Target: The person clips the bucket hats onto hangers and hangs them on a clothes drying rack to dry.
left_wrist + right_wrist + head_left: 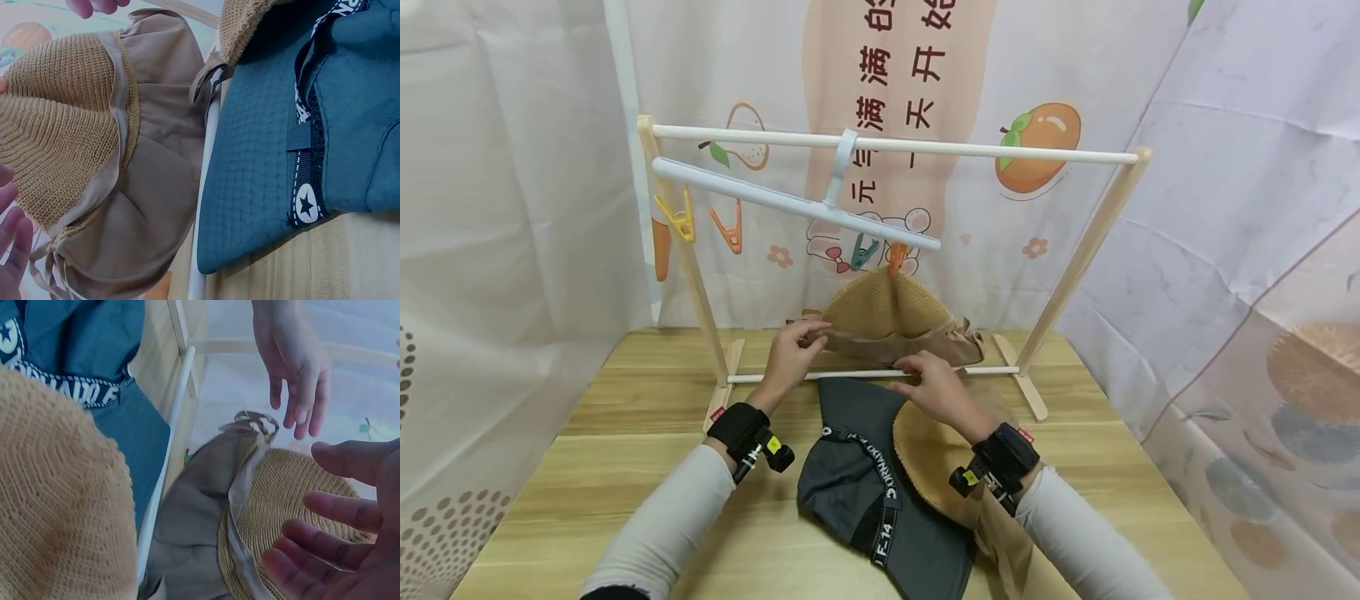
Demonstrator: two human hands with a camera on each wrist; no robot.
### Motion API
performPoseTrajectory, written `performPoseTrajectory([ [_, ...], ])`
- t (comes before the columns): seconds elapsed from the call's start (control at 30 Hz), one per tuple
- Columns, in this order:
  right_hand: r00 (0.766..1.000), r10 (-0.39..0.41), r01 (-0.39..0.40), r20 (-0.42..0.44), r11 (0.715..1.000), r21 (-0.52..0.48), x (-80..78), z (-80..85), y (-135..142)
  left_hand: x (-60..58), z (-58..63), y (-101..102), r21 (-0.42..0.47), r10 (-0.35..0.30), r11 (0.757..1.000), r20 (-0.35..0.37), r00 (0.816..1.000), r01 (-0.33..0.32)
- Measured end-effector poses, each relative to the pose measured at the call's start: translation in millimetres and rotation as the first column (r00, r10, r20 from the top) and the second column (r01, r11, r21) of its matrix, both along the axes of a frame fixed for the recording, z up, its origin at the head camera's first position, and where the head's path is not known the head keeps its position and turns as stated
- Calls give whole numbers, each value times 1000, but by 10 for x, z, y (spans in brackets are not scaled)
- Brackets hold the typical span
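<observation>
A tan knitted hat with a brown fabric brim hangs by its crown from an orange clip. That clip is at the lower, right end of a tilted pale blue hanger. My left hand is beside the hat's left edge, fingers loosely bent and holding nothing. Below the brim, on the right, is my right hand; its spread fingers are around nothing in the right wrist view. Whether either hand touches the hat I cannot tell.
A wooden rack with a white top bar and a low bar stands on the table. A dark hat with a lettered band and another tan knitted hat lie in front. Yellow, orange and teal clips hang too.
</observation>
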State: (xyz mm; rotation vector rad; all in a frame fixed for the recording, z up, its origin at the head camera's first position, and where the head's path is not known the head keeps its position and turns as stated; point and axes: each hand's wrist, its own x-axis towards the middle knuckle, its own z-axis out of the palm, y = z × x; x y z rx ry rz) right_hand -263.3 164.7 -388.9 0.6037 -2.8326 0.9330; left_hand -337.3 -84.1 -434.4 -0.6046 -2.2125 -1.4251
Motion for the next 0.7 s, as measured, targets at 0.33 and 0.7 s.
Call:
performPoseTrajectory([
  [0.33, 999, 5, -6, 36, 999, 43, 167, -98, -71, 120, 50, 78, -95, -35, 995, 17, 999, 36],
  [0.7, 995, 68, -74, 77, 994, 78, 267, -185, -245, 240, 47, -36, -54, -34, 998, 153, 988, 43],
])
